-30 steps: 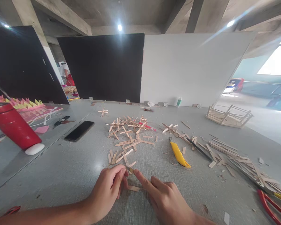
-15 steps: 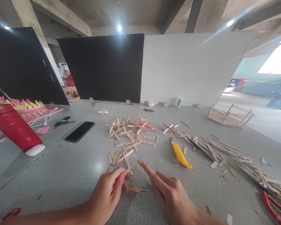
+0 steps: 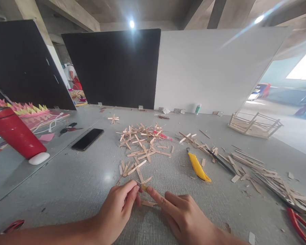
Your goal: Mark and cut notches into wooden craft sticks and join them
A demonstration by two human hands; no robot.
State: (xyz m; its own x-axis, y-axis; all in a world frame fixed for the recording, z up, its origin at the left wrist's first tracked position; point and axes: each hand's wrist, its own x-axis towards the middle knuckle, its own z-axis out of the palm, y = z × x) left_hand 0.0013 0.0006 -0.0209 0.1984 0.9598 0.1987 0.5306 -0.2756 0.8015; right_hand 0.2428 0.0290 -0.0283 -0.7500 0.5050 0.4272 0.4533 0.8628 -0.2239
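My left hand [image 3: 121,206] is closed in a pinch on a thin wooden craft stick [image 3: 148,179], whose pale end sticks out past the fingertips. My right hand [image 3: 183,212] grips a small knife [image 3: 144,187] with a yellowish handle, index finger stretched along it. Its short metal blade meets the stick by the left thumb; most of the handle is hidden under the hand. Below the fingers a notched piece of wood [image 3: 148,203] lies on the grey table [image 3: 73,190]. Just beyond are loose craft sticks [image 3: 139,169], some crossed.
A heap of crossed sticks [image 3: 142,139] lies further back. To the right are a yellow utility knife [image 3: 197,166], scattered strips [image 3: 247,160], red-handled pliers [image 3: 297,221] and a small wooden frame [image 3: 255,126]. A phone [image 3: 88,139] and red flask [image 3: 16,132] are left.
My right hand has brought the small knife left and down, so its blade now meets the stick at my left thumb. The view has shifted slightly.
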